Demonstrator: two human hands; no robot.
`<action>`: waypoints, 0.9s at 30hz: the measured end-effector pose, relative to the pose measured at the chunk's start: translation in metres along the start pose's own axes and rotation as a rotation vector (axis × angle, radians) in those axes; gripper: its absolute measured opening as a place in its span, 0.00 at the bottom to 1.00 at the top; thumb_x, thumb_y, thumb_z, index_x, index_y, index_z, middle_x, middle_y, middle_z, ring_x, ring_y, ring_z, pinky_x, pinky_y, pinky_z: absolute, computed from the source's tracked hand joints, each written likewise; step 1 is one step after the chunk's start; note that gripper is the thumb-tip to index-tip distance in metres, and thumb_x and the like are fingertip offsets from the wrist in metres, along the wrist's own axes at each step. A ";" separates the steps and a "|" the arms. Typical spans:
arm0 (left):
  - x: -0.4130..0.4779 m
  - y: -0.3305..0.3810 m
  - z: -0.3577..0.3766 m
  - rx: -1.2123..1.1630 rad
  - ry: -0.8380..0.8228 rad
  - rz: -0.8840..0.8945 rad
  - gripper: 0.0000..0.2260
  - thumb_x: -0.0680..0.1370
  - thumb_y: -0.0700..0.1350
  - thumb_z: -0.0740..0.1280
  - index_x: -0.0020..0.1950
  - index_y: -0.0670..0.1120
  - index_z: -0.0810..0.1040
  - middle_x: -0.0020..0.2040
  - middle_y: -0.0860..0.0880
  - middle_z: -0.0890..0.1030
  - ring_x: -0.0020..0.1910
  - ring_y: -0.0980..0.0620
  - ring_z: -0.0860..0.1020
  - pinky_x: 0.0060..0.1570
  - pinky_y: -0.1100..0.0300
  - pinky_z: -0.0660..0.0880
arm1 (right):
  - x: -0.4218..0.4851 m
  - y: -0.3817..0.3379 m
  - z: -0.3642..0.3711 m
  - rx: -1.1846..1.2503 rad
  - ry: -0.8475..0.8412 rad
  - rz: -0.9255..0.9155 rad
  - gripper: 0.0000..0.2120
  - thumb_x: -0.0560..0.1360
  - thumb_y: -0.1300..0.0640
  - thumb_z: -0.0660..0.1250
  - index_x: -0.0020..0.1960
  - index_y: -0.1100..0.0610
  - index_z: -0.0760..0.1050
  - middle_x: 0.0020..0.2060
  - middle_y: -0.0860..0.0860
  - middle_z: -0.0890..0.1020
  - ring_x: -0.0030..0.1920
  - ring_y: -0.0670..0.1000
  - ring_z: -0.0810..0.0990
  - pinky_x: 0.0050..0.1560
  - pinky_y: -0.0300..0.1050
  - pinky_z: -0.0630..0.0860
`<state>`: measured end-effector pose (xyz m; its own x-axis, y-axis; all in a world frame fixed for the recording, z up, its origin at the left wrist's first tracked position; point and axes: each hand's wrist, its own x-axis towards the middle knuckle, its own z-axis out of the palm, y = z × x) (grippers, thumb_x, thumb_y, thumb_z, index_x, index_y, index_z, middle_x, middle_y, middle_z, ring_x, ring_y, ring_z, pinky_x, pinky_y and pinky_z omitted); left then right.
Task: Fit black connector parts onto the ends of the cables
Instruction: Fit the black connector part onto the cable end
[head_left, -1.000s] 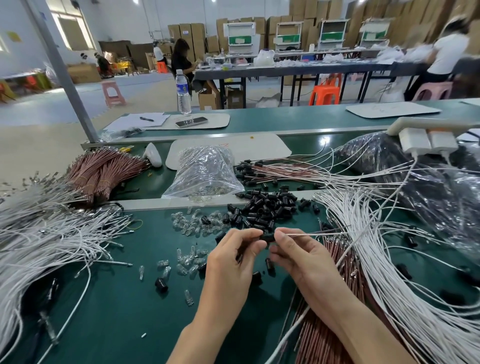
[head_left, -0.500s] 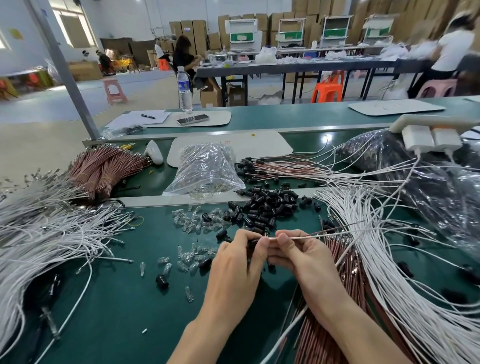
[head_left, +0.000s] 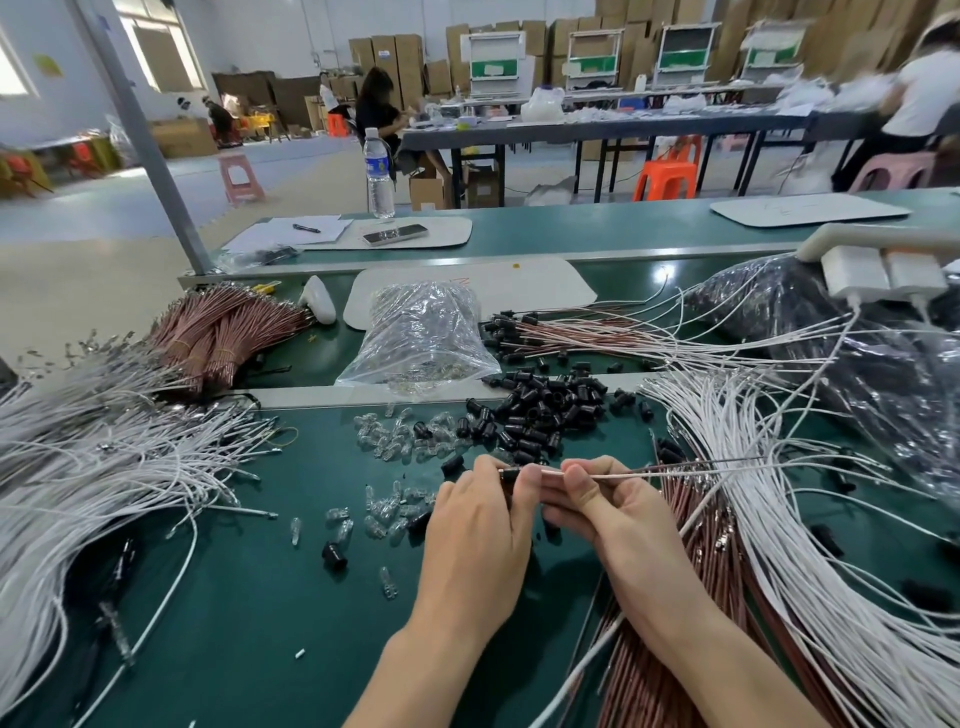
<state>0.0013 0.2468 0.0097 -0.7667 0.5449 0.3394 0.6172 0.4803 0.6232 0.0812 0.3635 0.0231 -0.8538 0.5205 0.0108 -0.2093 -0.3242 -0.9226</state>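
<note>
My left hand (head_left: 480, 525) pinches a small black connector part (head_left: 510, 474) just above the green table. My right hand (head_left: 597, 506) pinches a thin white cable (head_left: 675, 469) close to its end, and that end meets the connector between my fingertips. The cable runs off to the right over the cable piles. A heap of loose black connector parts (head_left: 540, 410) lies just beyond my hands. Finished cables with black connectors (head_left: 524, 332) lie further back.
White cables (head_left: 93, 467) spread at the left and white cables (head_left: 810, 545) with brown cables (head_left: 675, 649) at the right. Clear small bulbs (head_left: 395, 441) are scattered ahead, a clear plastic bag (head_left: 423, 338) behind them. A single black part (head_left: 334, 555) lies left of my hands.
My hands have closed together. The cable end and the black connector, a little apart a second ago, now meet between my fingertips. The view has tilted slightly.
</note>
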 end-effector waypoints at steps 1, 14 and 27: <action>0.000 0.000 0.000 -0.002 -0.015 -0.006 0.22 0.81 0.66 0.42 0.46 0.53 0.67 0.41 0.56 0.75 0.43 0.56 0.71 0.49 0.55 0.66 | 0.000 0.000 0.000 -0.002 -0.004 -0.001 0.14 0.76 0.54 0.66 0.54 0.65 0.75 0.49 0.57 0.87 0.53 0.54 0.87 0.48 0.39 0.82; 0.001 0.002 0.001 -0.085 0.009 -0.056 0.22 0.78 0.68 0.41 0.46 0.56 0.68 0.41 0.59 0.76 0.53 0.71 0.66 0.50 0.56 0.65 | 0.000 0.001 0.001 -0.030 -0.045 0.013 0.15 0.77 0.54 0.66 0.55 0.66 0.75 0.51 0.57 0.87 0.55 0.55 0.86 0.50 0.39 0.81; 0.001 0.003 -0.001 -0.051 -0.016 -0.039 0.24 0.78 0.65 0.39 0.41 0.51 0.66 0.36 0.54 0.73 0.53 0.68 0.65 0.52 0.55 0.65 | 0.000 -0.001 0.000 -0.008 -0.076 0.016 0.13 0.78 0.55 0.66 0.55 0.65 0.75 0.52 0.58 0.87 0.55 0.56 0.86 0.48 0.39 0.82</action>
<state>0.0021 0.2483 0.0132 -0.7867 0.5378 0.3032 0.5769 0.4655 0.6711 0.0812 0.3639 0.0241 -0.8909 0.4535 0.0246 -0.1914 -0.3257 -0.9259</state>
